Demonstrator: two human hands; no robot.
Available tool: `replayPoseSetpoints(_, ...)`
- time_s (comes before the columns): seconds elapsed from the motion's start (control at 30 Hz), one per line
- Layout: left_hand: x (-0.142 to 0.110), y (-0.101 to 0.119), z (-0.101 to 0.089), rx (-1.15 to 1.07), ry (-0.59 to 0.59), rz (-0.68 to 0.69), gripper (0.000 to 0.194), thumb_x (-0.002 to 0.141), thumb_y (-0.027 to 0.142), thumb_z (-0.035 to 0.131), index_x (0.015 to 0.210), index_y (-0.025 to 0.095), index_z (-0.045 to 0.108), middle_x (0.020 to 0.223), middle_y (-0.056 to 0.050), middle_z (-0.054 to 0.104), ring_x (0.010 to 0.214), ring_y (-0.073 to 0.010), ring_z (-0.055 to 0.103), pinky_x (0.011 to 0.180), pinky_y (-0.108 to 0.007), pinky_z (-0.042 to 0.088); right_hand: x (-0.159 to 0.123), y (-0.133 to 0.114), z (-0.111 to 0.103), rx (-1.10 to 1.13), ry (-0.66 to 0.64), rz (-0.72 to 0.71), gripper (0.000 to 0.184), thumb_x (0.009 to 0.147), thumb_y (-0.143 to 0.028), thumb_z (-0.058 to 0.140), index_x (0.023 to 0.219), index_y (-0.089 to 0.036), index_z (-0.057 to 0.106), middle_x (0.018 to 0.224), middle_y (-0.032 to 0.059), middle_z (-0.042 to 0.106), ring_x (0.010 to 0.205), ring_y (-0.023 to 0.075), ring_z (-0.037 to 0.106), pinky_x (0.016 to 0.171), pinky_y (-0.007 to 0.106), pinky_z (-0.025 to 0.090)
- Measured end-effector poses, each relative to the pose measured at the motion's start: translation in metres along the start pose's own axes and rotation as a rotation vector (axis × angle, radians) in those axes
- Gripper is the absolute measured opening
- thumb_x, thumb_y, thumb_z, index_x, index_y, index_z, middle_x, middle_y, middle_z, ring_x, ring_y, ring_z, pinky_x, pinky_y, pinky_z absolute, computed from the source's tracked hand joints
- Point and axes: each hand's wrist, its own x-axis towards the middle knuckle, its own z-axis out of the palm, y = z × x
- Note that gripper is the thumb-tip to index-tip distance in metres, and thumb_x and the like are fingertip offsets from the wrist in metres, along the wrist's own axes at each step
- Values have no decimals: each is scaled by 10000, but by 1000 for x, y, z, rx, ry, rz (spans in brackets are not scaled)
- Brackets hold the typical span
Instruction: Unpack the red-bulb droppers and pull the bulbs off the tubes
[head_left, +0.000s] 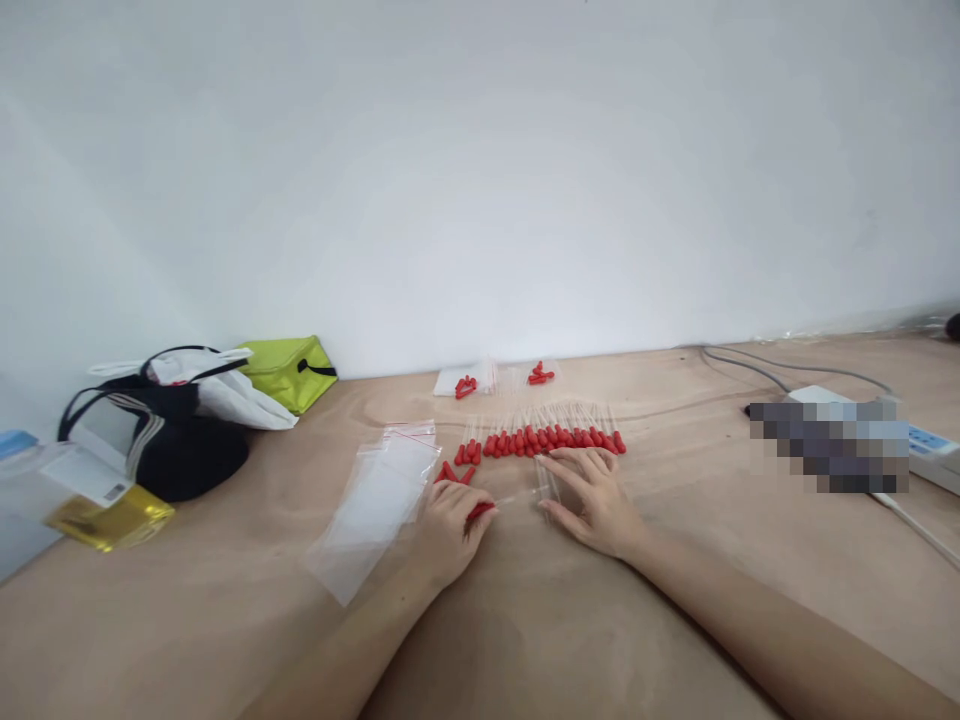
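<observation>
My left hand is closed in a pinch round a dropper with a red bulb. Its thin clear tube points right, toward my other hand. Several clear glass tubes lie between the thumb and forefinger of my right hand, which is curved around them with fingertips at their ends. Just beyond both hands runs a dense row of red-bulbed droppers, tubes pointing away from me. A few loose red bulbs are beside my left knuckles, partly hidden by the hand.
Clear zip bags lie left of my hands. Farther back, two bags hold red-bulbed droppers. At left are a bottle of yellow liquid, a black cap and a lime-green bag. A power strip with cables is at right.
</observation>
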Motion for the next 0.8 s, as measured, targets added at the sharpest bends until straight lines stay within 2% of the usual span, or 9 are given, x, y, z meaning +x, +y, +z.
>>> replayPoseSetpoints(0.17,5,7,7,-48,-1,100,155,830,265,477,723,221,579,698,22,660,685,-128,595,858,-362,375,3,-10,0,-3,-58,-115,291,816,-358,498,1089,-277,556,1021,35,606,971,191,481,915,431,229)
replayPoseSetpoints(0.27,8,11,9,-65,10,135,150,837,244,474,734,226,583,711,36,668,696,-118,604,890,-366,360,4,-13,4,36,-64,-160,228,836,-322,478,1029,-278,589,841,9,637,899,168,492,923,431,205)
replayPoseSetpoints(0.4,7,11,10,-78,30,129,104,819,271,507,816,223,600,783,13,681,765,-144,610,855,-365,395,4,-15,7,60,-56,-171,191,845,-276,451,911,-255,630,640,-11,583,747,138,476,904,411,223)
replayPoseSetpoints(0.53,6,6,13,-71,25,167,148,825,292,503,903,217,605,883,-14,683,877,-170,599,844,-372,418,4,-15,6,71,-57,-162,202,848,-266,433,833,-235,632,615,-11,567,704,132,451,885,393,236)
replayPoseSetpoints(0.8,4,5,14,-42,11,219,126,835,249,494,787,205,602,849,3,687,906,-166,606,953,-431,332,2,-14,4,79,-39,-197,202,836,-237,427,792,-221,623,568,-13,543,667,131,419,841,373,238)
